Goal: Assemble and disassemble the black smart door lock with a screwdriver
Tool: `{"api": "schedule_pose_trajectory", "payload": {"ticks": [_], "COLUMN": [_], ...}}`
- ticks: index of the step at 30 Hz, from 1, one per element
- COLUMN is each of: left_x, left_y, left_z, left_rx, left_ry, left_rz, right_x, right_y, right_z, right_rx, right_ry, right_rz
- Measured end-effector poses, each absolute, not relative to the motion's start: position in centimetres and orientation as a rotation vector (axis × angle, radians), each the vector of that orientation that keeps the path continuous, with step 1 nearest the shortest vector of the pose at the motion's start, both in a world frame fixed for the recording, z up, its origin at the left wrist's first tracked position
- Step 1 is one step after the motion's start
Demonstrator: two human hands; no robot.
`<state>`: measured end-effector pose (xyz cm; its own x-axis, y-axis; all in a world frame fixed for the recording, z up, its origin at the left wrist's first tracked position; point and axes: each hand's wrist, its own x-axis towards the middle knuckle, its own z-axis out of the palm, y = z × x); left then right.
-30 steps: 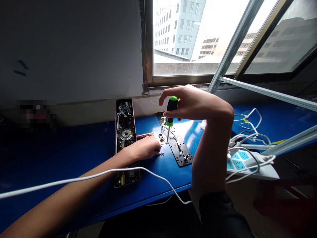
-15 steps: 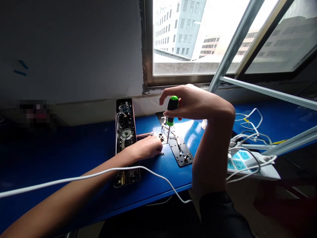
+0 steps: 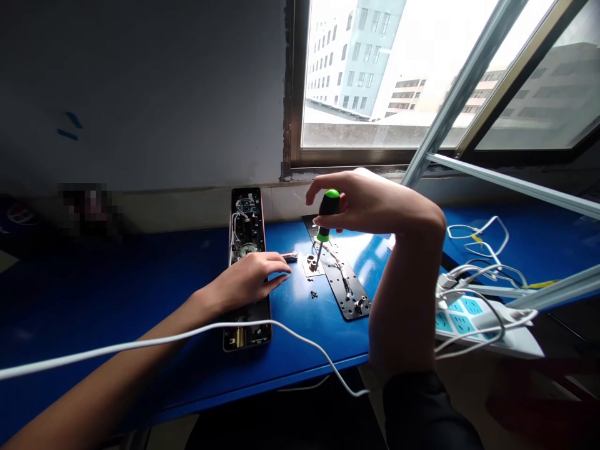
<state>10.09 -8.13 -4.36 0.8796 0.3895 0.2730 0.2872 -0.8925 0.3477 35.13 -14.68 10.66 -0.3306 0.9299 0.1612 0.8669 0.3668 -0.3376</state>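
Observation:
My right hand [image 3: 363,201] grips a green and black screwdriver [image 3: 330,206] by its handle. The shaft points down, its tip at a small metal plate [image 3: 313,266] with round fittings on it. My left hand [image 3: 257,274] is over the long black housing [image 3: 247,215], fingers stretched out and parted from the thumb, with nothing visible between them. Just beyond its fingers lies a shiny metal cylinder [image 3: 291,256], partly hidden. A few small dark screws [image 3: 314,294] lie in front of the plate. Beside it rests a black perforated panel [image 3: 347,289] carrying a wire.
A white cable [image 3: 187,335] crosses in front of my left forearm. To the right, a white power strip [image 3: 462,315] holds plugs and tangled cords. A metal frame [image 3: 469,81] rises by the window. The blue table [image 3: 300,337] ends at its front edge.
My left hand has drawn back left from the metal plate and opened, uncovering the plate and screws. My right hand still holds the screwdriver at the plate. The view has shifted slightly.

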Motion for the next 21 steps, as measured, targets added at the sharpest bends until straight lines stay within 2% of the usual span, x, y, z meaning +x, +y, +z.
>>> {"api": "schedule_pose_trajectory", "payload": {"ticks": [7,11,16,21], "left_x": [6.6,4.6,3.3,3.3], "left_y": [-8.0,-7.1,-6.5,-6.1], "left_z": [-5.8,-6.2,-6.2,-6.3], "left_rx": [2.826,2.845,2.745,2.448], "left_ry": [0.412,0.563,0.957,1.301], "left_rz": [1.052,1.099,1.155,1.149], "right_x": [33.6,32.6,30.9,28.3], "right_y": [-13.6,-13.0,-11.3,-9.1], "right_z": [9.8,9.5,8.6,6.2], "right_rx": [-1.461,-1.378,-1.345,-1.724], "right_ry": [-2.295,-2.279,-2.253,-2.083], "right_rz": [0.189,0.205,0.018,-0.033]}}
